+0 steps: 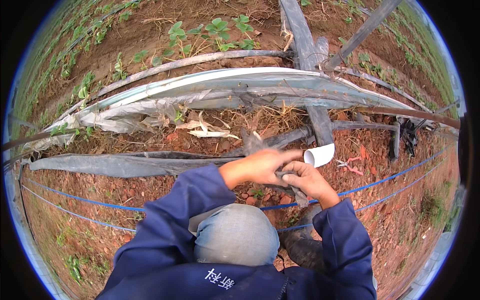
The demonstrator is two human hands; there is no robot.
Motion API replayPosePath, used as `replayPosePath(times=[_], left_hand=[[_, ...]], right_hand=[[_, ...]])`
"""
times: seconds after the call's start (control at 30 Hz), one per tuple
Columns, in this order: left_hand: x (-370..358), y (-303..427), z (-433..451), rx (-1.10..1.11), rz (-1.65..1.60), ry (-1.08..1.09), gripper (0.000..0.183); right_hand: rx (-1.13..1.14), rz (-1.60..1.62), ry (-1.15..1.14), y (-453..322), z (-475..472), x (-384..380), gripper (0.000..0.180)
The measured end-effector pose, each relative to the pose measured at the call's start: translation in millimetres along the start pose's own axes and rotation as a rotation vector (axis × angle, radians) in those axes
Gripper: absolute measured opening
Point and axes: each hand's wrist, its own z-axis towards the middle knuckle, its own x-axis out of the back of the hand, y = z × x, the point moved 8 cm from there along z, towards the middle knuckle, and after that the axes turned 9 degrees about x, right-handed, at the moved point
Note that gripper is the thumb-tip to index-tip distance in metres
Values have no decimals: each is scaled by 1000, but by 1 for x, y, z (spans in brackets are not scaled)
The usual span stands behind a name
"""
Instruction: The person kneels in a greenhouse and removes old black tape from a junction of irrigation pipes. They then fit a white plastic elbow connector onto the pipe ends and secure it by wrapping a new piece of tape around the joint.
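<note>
My right hand (309, 180) pinches a dirty grey strip (300, 197), of plastic or cloth, whose tail hangs below the fingers. My left hand (258, 167) meets it from the left, motion-blurred, with a finger stretched towards a white pipe elbow (320, 155). Whether the left fingers grip the strip is unclear. A blurred grey piece (250, 143) stands up just beyond the left hand. The elbow sits at the near end of a dark pipe (320, 123). Behind my left wrist, a flattened grey hose (123, 165) runs off to the left.
Red-handled pruning shears (350, 165) lie on the soil right of the elbow. Blue cords (390, 183) cross low in front of my knee (236, 236). Beyond is a ridge of plastic film (210, 80), with a slanting metal post (362, 35) and leafy plants (217, 30).
</note>
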Motion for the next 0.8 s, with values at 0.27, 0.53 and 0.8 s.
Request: replayPosePath(times=[0.27,0.53,0.8], left_hand=[[-5,-34,10,50,292,-75,20],[13,6,104,-147,244,-35,17],[-33,16,181,-8,-58,-195,19]], right_hand=[[-41,-918,189,3,-68,86,18],[53,-1026,291,29,-91,105,57],[184,-392,891,34,-91,125,19]])
